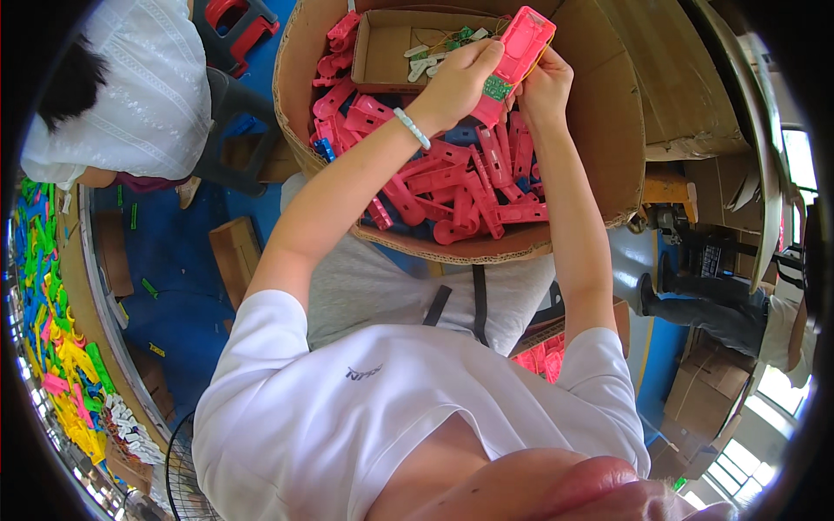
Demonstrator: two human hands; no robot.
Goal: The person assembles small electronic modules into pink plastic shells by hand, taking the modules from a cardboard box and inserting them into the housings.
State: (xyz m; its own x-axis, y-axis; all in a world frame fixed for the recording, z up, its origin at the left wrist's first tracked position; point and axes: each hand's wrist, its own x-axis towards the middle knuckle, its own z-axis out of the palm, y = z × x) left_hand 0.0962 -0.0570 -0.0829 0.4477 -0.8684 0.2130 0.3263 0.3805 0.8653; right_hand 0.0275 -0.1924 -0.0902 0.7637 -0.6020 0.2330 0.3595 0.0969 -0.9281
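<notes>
1. Holding up a pink casing [527, 43] two-handed, over the far side of the big cardboard box [599, 104]. Recessed face is toward the head, presumably so the inside is easy to see.
2. Left hand [462, 76]: grip narrow, thumb pressed on the casing's left edge. Right hand [548, 85]: also narrow, curled round its lower right edge, though some fingertips are hidden. Guessing the two-sided hold stops it twisting.
3. Green circuit board [497, 88] sits by the casing's near end, and a thin yellow wire [543, 54] runs along the right edge.
4. Small open carton [372, 54] is inside the box by its far edge, holding white parts [423, 66]. Probably keeps them from getting buried.
5. Loose pink pieces [447, 180] heap up toward the box's near edge, right by the lap [365, 291], likely for short reaches.
</notes>
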